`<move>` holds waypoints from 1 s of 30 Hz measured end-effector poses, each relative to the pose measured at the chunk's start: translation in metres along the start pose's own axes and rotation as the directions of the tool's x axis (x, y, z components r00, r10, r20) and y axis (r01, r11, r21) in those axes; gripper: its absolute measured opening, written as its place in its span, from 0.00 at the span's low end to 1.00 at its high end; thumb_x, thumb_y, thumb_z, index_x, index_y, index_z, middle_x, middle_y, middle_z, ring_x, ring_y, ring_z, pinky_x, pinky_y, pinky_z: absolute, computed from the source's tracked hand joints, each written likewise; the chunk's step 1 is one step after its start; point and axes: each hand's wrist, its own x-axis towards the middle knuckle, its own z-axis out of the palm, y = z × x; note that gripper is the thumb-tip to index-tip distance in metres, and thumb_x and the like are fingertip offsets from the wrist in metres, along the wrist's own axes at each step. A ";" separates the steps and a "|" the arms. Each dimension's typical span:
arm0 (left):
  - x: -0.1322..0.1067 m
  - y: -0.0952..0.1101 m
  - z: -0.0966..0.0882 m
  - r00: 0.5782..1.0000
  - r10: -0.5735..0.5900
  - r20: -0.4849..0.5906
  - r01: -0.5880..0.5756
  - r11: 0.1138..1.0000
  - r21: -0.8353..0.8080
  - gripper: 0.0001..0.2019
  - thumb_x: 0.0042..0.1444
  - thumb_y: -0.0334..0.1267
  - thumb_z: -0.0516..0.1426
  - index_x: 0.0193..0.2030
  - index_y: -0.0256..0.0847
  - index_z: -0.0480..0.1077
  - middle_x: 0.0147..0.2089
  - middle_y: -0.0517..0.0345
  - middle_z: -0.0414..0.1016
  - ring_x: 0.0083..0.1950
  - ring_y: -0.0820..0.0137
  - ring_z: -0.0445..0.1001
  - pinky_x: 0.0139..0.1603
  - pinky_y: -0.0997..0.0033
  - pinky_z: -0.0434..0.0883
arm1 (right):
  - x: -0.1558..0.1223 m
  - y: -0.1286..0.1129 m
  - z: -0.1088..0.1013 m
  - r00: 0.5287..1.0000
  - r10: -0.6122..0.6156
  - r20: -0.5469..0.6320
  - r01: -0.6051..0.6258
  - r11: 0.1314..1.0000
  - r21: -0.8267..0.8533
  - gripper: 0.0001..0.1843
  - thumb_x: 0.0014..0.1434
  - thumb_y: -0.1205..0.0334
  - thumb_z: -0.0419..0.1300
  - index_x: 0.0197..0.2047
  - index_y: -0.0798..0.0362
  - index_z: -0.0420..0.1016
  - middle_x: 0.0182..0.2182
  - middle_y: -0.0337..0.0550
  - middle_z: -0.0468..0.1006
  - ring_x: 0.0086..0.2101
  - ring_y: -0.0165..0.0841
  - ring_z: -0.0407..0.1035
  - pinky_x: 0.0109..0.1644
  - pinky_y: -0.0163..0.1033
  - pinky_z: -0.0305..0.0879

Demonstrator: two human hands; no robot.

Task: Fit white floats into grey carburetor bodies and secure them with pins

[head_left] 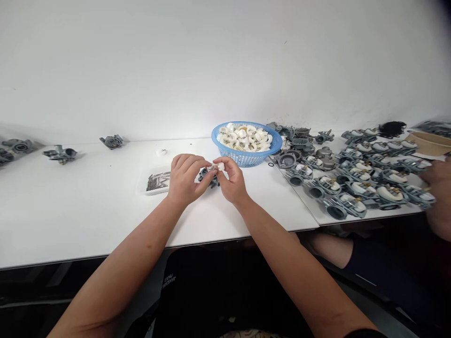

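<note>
My right hand [231, 180] pinches a small white carburetor float [221, 166] between thumb and index finger, just above the table. My left hand [189, 178] is closed at the float's left end, its thumb and index fingertips meeting there; any smaller part between them is too small to make out. Under my fingers lies a grey metal carburetor body [213, 182], partly hidden by both hands. Beside my left hand stands a white tray [157, 191] of thin metal pins [158, 181], its right side covered by the hand.
Behind my hands stands a blue basket [247, 160] heaped with white floats [246, 137]. Carburetors [352, 204] with floats crowd the right table, near another person's hand [439, 188]. A black ring [271, 164] lies beside the basket. Loose carburetors [60, 153] sit far left.
</note>
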 end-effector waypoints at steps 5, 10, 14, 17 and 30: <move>-0.002 -0.002 0.000 0.998 -0.037 0.042 0.040 0.996 -0.079 0.04 0.62 0.38 0.62 0.42 0.44 0.74 0.37 0.58 0.79 0.40 0.67 0.75 0.47 0.63 0.66 | 0.000 0.001 0.001 0.999 0.027 0.021 -0.027 1.000 0.006 0.14 0.65 0.49 0.59 0.48 0.48 0.70 0.41 0.43 0.77 0.43 0.35 0.73 0.51 0.44 0.73; -0.005 -0.007 0.001 0.995 -0.025 0.094 0.038 0.990 -0.132 0.09 0.61 0.43 0.64 0.45 0.44 0.75 0.40 0.57 0.80 0.41 0.67 0.76 0.48 0.62 0.66 | 0.001 0.001 0.001 0.996 0.069 0.059 -0.073 0.995 0.072 0.15 0.64 0.48 0.61 0.48 0.48 0.69 0.43 0.43 0.77 0.42 0.35 0.73 0.51 0.44 0.72; -0.005 -0.009 0.001 0.994 -0.026 0.103 0.045 0.982 -0.186 0.09 0.61 0.42 0.64 0.46 0.43 0.74 0.40 0.56 0.81 0.41 0.66 0.77 0.47 0.63 0.69 | 0.001 -0.004 0.002 0.994 0.050 0.093 -0.059 0.994 0.097 0.15 0.64 0.50 0.62 0.48 0.48 0.70 0.41 0.42 0.77 0.41 0.34 0.72 0.50 0.44 0.72; -0.004 -0.011 0.000 0.999 -0.016 0.040 0.027 0.958 -0.285 0.14 0.57 0.41 0.67 0.48 0.43 0.75 0.40 0.55 0.82 0.41 0.67 0.79 0.44 0.66 0.74 | 0.000 -0.008 0.002 0.996 0.013 0.090 -0.023 0.994 0.103 0.13 0.65 0.51 0.61 0.49 0.48 0.69 0.42 0.44 0.76 0.42 0.35 0.73 0.49 0.43 0.72; -0.006 -0.016 -0.006 0.989 0.060 0.138 0.018 0.863 -0.505 0.15 0.60 0.33 0.63 0.53 0.47 0.77 0.55 0.49 0.81 0.52 0.63 0.80 0.51 0.61 0.78 | -0.002 -0.008 0.000 0.999 -0.019 0.044 0.019 1.000 -0.005 0.15 0.66 0.48 0.61 0.47 0.48 0.66 0.40 0.43 0.79 0.43 0.36 0.75 0.49 0.44 0.71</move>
